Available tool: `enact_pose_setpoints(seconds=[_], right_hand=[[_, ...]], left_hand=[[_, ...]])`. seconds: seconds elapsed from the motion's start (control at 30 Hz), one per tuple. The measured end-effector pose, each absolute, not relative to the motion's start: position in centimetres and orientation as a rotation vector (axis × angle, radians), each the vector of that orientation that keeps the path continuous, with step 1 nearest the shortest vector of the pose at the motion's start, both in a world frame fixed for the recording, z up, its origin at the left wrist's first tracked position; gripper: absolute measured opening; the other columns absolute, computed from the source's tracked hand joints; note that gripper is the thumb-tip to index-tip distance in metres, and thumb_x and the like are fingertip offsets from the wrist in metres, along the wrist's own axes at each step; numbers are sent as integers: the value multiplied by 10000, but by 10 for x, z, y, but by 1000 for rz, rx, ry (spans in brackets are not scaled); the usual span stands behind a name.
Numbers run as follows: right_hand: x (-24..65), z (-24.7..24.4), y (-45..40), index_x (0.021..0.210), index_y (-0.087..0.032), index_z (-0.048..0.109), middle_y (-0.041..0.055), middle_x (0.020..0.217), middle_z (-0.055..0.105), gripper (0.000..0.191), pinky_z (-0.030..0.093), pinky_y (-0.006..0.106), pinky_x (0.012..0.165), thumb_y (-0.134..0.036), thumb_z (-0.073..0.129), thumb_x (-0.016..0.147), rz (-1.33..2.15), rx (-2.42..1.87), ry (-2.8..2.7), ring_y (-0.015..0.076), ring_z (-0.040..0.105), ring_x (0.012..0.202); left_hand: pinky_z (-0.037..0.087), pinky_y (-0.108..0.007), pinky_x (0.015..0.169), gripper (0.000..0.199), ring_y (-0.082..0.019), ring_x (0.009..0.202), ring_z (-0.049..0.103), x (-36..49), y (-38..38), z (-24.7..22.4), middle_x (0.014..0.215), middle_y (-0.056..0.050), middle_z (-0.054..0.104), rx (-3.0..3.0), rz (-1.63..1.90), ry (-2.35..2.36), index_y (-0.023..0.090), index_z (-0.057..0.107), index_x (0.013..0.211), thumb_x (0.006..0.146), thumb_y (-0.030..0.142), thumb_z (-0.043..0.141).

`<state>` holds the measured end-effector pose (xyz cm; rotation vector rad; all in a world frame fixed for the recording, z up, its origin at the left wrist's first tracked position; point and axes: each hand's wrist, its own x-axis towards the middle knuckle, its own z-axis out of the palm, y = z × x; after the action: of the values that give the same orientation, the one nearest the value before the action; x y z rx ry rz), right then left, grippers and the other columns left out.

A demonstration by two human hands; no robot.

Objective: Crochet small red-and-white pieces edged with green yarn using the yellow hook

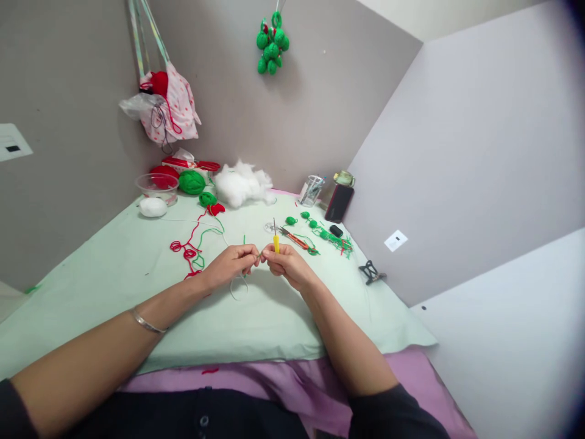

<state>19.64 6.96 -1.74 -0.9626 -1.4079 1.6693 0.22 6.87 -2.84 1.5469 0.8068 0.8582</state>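
My left hand (237,263) is closed in a pinch on a bit of green yarn (259,255) at the middle of the table. Against its fingertips, my right hand (283,263) is closed too, holding a crochet hook by its yellow handle (276,244) with the metal tip pointing up. The fingertips of both hands nearly touch, and the small yarn piece between them is mostly hidden. A loose white strand (235,292) hangs below my left hand onto the cloth.
Orange-handled snips (295,238), small green crocheted balls (291,221) and a black phone (339,203) lie at the right. White stuffing (242,184), a green yarn ball (192,182) and a plastic bowl (158,188) stand at the back left. Red yarn (189,253) trails left of my hands.
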Motion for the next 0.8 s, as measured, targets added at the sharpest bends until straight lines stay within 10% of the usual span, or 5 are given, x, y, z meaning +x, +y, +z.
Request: enact_pose_setpoints(seconds=[0.8], right_hand=[[208, -15, 75, 930, -195, 623, -139, 499, 313, 446, 101, 251, 477, -573, 790, 764, 1521, -923, -1269, 47, 125, 455]], left_hand=[[534, -327, 761, 329, -155, 729, 641, -3, 73, -38, 841, -28, 692, 1189, 896, 706, 175, 699, 895, 839, 486, 792]])
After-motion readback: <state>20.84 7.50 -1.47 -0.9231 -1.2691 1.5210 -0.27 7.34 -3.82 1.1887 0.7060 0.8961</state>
